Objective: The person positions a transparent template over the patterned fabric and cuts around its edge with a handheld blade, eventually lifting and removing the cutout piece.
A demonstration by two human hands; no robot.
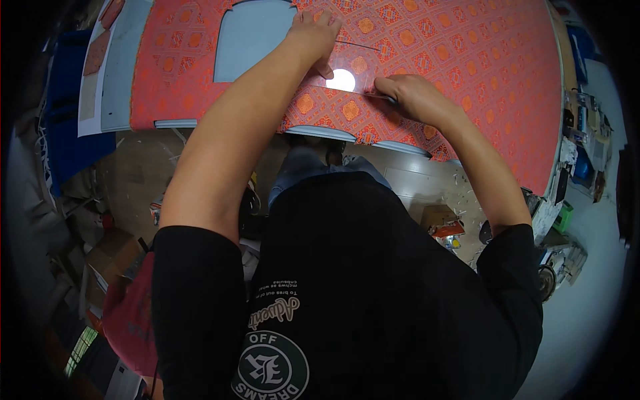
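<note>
Red and orange patterned fabric (487,87) covers most of the table. A clear sheet with a bright round reflection (341,81) lies on it between my hands. My left hand (316,39) presses down with its fingers spread, thumb near the sheet's lower left edge. At the sheet's lower right edge, my right hand (415,97) is closed around a small tool (389,99), mostly hidden by the fingers. A thin dark line (360,45) runs across the fabric beyond the sheet.
A grey-blue tabletop (247,40) shows through a cut-out in the fabric. Cardboard boxes (115,257) stand on the floor at the left. Tools and clutter (587,127) fill the right side. Someone's red garment (130,320) shows at the lower left.
</note>
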